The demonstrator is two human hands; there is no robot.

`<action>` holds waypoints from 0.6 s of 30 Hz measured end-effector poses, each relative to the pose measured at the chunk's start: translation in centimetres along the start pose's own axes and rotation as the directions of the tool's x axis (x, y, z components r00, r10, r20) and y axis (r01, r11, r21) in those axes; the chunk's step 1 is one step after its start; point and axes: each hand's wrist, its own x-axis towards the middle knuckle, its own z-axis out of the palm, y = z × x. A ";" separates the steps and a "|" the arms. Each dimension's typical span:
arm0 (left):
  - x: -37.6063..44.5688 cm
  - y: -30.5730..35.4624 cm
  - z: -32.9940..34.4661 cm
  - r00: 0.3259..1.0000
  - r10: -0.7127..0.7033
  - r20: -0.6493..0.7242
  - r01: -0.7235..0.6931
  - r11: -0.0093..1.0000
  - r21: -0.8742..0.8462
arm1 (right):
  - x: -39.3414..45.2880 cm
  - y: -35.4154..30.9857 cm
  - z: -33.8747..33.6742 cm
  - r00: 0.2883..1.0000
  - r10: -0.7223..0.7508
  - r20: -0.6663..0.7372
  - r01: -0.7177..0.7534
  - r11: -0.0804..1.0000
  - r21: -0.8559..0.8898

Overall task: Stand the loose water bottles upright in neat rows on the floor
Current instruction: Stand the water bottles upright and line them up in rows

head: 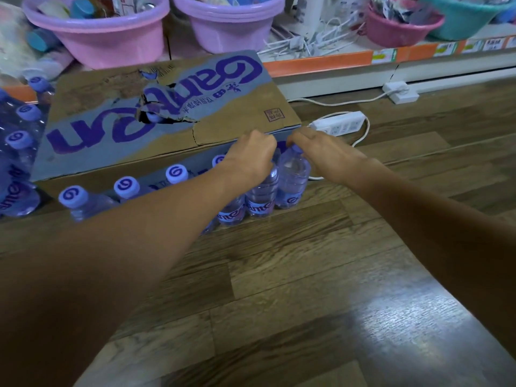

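Fingers: left hand and right hand curl onto two bottle tops.
Bottles: end bottle upright, row's right end, against carton.
Risk: a nudge could topple neighbours.

1. Wood-plank floor is carrying everything.
2. Cardboard box is sitting on it, w/ torn top.
3. Row of upright bottles is standing along box's near side.
4. Shrink-wrapped bottles are lying left of box.
5. Two white power strips are lying right of box, cables trailing.
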 end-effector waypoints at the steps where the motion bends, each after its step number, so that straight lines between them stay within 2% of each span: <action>1: 0.0 0.0 0.1 1.000 0.003 -0.004 -0.003 1.000 -0.012 | -0.1 0.0 -0.1 1.000 0.003 0.003 -0.003 1.000 -0.001; 5: 0.5 -0.4 0.3 1.000 0.001 -0.002 -0.001 1.000 0.018 | -0.3 -0.4 -0.4 0.998 0.062 0.005 -0.062 0.998 -0.020; 10: 0.7 -1.2 -0.2 0.993 0.030 0.112 -0.028 0.999 -0.021 | 0.1 -1.6 -0.3 0.992 0.129 -0.011 -0.130 0.991 -0.042; 14: -1.6 -2.8 -1.0 0.978 0.087 0.192 -0.079 0.996 -0.047 | 0.4 -1.8 -0.3 0.977 0.201 0.076 -0.199 0.979 -0.031; 16: -3.5 -4.6 -2.7 0.992 0.108 0.068 -0.105 0.993 -0.048 | 0.3 -2.3 -0.1 0.970 0.218 0.108 -0.204 0.971 -0.125; 18: -6.0 -7.0 -5.0 0.992 0.100 -0.077 -0.104 0.993 -0.052 | 0.0 -3.8 -0.2 0.964 0.264 0.031 -0.255 0.950 -0.178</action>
